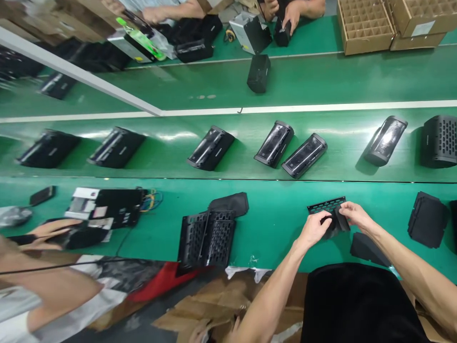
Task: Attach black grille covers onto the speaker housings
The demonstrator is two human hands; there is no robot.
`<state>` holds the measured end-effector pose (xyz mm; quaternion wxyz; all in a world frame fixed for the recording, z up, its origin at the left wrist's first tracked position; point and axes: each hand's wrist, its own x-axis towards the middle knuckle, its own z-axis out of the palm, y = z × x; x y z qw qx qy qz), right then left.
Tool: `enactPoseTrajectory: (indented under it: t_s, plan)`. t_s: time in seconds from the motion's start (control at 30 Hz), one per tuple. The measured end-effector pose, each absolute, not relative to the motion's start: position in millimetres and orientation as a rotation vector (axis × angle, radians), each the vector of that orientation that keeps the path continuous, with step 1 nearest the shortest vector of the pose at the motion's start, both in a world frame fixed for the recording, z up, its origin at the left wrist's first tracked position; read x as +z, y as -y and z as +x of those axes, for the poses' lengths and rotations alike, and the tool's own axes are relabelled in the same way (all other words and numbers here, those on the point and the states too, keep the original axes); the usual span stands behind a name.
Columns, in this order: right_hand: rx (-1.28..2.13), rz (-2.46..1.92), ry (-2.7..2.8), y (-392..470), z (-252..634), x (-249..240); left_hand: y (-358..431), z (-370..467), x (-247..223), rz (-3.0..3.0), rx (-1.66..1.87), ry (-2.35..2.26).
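My left hand [314, 227] and my right hand [357, 215] are close together above the green bench. Between them is a black perforated panel [326, 205], its slotted far edge showing beyond my fingers. A thin, bent black sheet [342, 220] lies against the panel's near side, pinched by my right fingers. My left thumb and fingers close on the panel's left side, partly hiding it. Flat on the bench beneath my right forearm is another dark sheet [369, 248]. To the left, more perforated panels [219, 238] lean together beside several loose black sheets [232, 204].
A stack of black sheets [427, 220] sits to the right. Beyond the bench, black speaker-like housings [212, 147] lie along a green conveyor [160, 162]. A co-worker's hand [53, 231] is at the left near a black-and-white device [107, 205]. Divided cardboard boxes [369, 45] stand at the back.
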<state>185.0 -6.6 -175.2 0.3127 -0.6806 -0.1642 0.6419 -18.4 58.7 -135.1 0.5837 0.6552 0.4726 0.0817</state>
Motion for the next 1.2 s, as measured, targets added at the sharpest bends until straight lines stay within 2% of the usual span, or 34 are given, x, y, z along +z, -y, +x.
enactPoseTrajectory:
  t_s: [0.33,0.6,0.77,0.93,1.2]
  plan:
    - [1.224,-2.291,0.901,-3,192,-189,-75,-21,-159,1.702,-0.038,-1.346]
    - [0.989,-2.348,1.097,-2,186,-187,-61,-22,-152,1.797,-0.171,-1.447]
    - [1.033,-2.308,1.098,-15,198,-192,-63,-42,-163,1.561,0.180,-1.675]
    - [1.218,-2.161,0.999,-22,212,-184,-82,-52,-174,1.268,0.311,-1.584]
    - [1.540,-1.799,0.569,3,233,-124,-67,-38,-129,0.856,0.357,-1.195]
